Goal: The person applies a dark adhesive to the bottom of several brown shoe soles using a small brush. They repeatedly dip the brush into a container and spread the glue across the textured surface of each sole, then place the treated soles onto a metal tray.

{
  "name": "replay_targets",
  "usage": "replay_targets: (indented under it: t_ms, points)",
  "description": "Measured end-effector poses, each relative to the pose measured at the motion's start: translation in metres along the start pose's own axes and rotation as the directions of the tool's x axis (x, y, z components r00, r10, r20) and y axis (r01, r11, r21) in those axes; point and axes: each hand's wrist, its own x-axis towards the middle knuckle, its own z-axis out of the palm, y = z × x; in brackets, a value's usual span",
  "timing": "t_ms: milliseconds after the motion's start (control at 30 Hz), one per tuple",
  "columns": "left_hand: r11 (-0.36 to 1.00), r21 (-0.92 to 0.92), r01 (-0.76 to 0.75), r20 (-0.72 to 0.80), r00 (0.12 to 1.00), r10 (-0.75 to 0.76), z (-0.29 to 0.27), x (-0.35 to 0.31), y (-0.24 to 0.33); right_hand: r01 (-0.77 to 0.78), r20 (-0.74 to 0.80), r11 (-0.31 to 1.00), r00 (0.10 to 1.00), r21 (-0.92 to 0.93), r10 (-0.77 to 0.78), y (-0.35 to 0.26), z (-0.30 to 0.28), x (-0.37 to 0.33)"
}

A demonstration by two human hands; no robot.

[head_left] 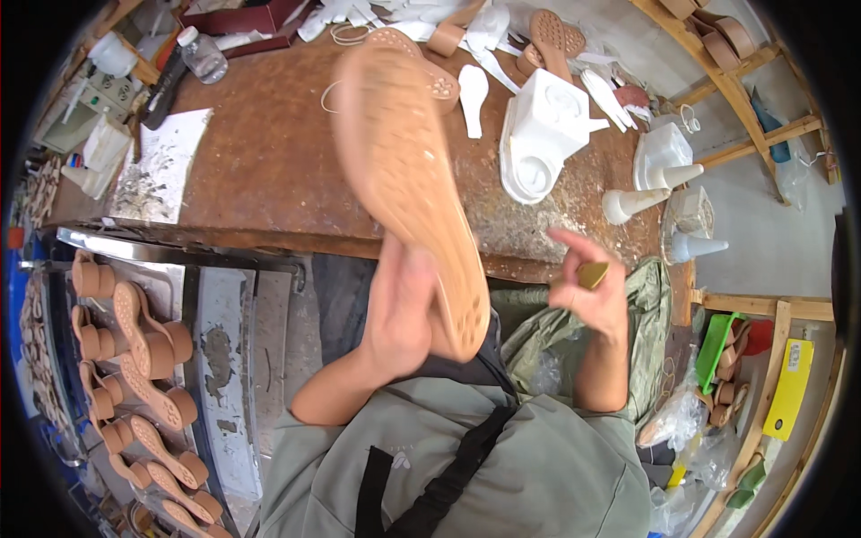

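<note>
Sole [408, 175] in left grip [401, 314] masks workbench [265, 148] | right grip [603, 303] holds brassy piece [592, 274] | cones [636, 203] beyond

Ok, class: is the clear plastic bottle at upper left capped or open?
Capped: the clear plastic bottle has a white cap on its neck.

Shoemaking workshop: stained workbench [260, 152], rows of tan soles [149, 386]

Grey-grn shirt [565, 466] – blk strap [457, 466] – sm. wht logo [400, 461]
</note>
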Motion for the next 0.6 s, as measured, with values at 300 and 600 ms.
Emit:
replay_targets:
  t_ms: [300, 600]
  points:
    - [0.955, -0.053, -0.291, -0.266, 0.926, 0.268, 0.047, 0.050, -0.002, 0.084, -0.044, 0.754, 0.996, 0.651, -0.074, -0.032, 0.064, 0.034]
    - [0.922, 0.093, -0.375, -0.225, 0.895, 0.386, 0.032, 0.055, 0.017, -0.064, 0.009, 0.597, 0.995, 0.800, 0.095, -0.019, 0.023, 0.028]
